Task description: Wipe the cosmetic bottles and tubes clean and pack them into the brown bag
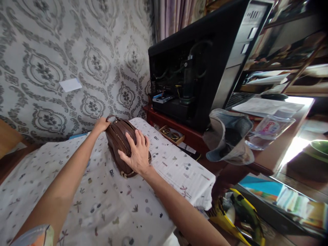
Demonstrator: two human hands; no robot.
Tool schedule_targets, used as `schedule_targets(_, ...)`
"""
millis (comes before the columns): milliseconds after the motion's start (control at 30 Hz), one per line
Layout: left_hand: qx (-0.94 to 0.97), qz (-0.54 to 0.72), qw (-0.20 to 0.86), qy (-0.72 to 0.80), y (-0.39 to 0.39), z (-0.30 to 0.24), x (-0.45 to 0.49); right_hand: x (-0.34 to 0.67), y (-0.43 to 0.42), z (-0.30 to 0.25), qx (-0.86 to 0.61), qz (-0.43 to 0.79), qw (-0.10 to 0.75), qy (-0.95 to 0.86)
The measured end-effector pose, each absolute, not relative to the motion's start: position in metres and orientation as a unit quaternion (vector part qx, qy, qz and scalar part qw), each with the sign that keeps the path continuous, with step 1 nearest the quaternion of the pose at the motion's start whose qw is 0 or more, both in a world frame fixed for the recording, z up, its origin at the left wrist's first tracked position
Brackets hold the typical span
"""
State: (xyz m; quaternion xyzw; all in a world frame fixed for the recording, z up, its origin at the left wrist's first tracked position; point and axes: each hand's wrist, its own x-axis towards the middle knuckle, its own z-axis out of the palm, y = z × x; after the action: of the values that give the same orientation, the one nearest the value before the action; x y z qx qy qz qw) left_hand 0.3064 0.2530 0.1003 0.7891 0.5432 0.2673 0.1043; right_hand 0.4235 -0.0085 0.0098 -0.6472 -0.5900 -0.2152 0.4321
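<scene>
A brown leather bag [118, 145] with zippers rests on a white cloth with small printed motifs [102, 205]. My left hand [101, 125] is closed on the bag's far end; its fingertips are partly hidden there. Across the near right side of the bag lies my right hand [137, 152], fingers spread and palm down, pressing on the leather without wrapping round it. A gold-coloured zipper pull [123, 174] shows at the bag's near end.
Right of the cloth, a large black computer case [184, 75] stands on a reddish-brown desk [263, 160]. A denim hat [228, 136] and a clear plastic bottle [274, 128] sit at the desk's edge. Below is a yellow-and-black bag [238, 218]. Patterned wallpaper [97, 61] covers the wall behind.
</scene>
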Motion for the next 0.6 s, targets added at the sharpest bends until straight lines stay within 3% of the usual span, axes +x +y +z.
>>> schedule_targets(267, 0.782, 0.253, 0.032, 0.569, 0.239, 0.098, 0.311, 0.423, -0.008, 0.009, -0.643, -0.224, 0.439, -0.586)
schedule_targets(600, 0.785, 0.280, 0.086, 0.546, 0.230, 0.100, 0.311, 0.424, -0.009, 0.011, -0.648, -0.212, 0.433, -0.590)
